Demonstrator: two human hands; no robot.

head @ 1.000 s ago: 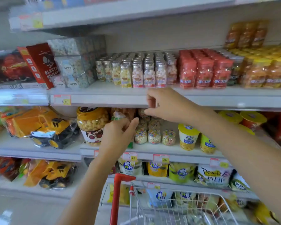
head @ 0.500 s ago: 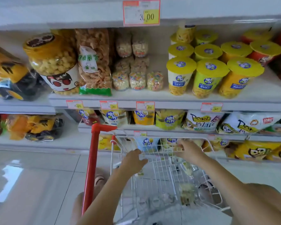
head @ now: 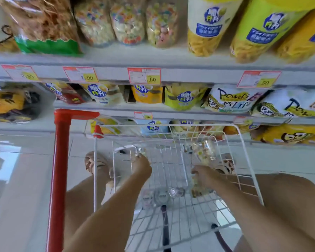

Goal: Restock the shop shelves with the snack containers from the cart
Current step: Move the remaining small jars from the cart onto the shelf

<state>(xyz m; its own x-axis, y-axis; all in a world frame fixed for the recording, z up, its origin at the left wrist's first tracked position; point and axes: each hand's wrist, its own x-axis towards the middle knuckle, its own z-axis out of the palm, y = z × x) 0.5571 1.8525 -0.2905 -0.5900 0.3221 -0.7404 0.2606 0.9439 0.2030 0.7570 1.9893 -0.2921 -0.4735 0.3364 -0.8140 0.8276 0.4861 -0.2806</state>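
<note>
- The shelves (head: pixel 171 59) fill the upper half of what we see, three tiers of grey board packed with goods.
- The pale tiled floor (head: pixel 25 179) lies below them, glossy, with window light reflected at the left.
- The cart (head: pixel 171 125) – white wire basket, red handle post (head: pixel 59 179) – stands close against the lowest tier, directly under us.
- Both bare forearms reach down and forward into the basket from the lower edge.
- Yellow-topped tubs (head: pixel 205 24) stand on the top tier at the right, with clear pouches (head: pixel 127 20) of coloured pieces beside them; snack bags (head: pixel 231 100) crowd the tier below.
- Our right hand (head: pixel 205 174) is palm down and low in the basket, its fingers curled round a clear snack container (head: pixel 195 186), which it grips.
- Our left hand (head: pixel 143 163) is near the basket's far left side, its fingertips at a small capped container (head: pixel 129 149) – motion blur keeps us from telling whether it grips it or only touches it.
- A sandalled foot (head: pixel 96 164) shows through the wire on the left.
- A tilted container (head: pixel 205 150) leans near the far wall of the basket, just beyond the right hand.
- More loose containers (head: pixel 160 196) lie on the basket floor between the two wrists.
- Red-bordered price tags (head: pixel 144 76) hang along the shelf edges.
</note>
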